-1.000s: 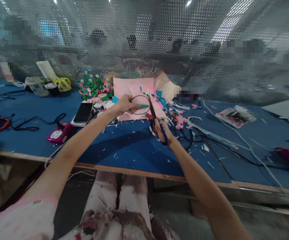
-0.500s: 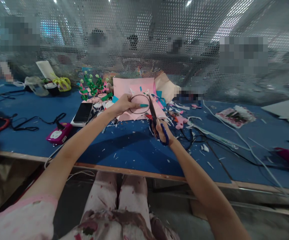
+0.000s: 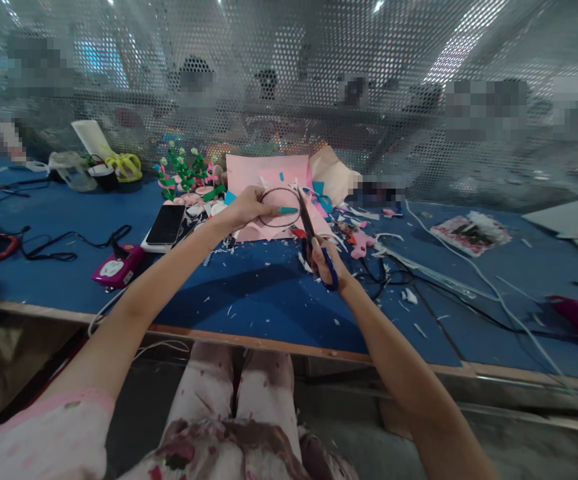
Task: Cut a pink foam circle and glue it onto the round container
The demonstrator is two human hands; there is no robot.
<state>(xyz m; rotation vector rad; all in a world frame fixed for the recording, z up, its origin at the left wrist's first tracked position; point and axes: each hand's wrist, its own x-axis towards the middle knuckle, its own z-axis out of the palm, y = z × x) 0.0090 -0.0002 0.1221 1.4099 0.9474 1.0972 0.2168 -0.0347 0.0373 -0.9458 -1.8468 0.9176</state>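
My left hand (image 3: 249, 205) pinches a thin dark hoop (image 3: 279, 226) by its left side, above the blue table. A teal strip (image 3: 287, 211) shows at my thumb tip, inside the ring; whether it is held paper or part of the hoop I cannot tell. Around the handles of a pair of blue-handled scissors (image 3: 307, 219) my right hand (image 3: 324, 259) is closed. Their dark blades point up and away, against the right side of the hoop. Behind both lies a pink sheet of paper (image 3: 263, 170) with coloured scraps on it.
Green and pink craft plants (image 3: 183, 173) stand at the back left. A phone (image 3: 167, 224) and a purple power socket (image 3: 117, 266) lie left of my arm. Right of the scissors are a pink glue gun (image 3: 363, 243), cables and paper scraps. A perforated metal screen (image 3: 289, 87) rises behind.
The scissors' handles have closed slightly in my right hand. My left hand and the hoop have hardly moved.
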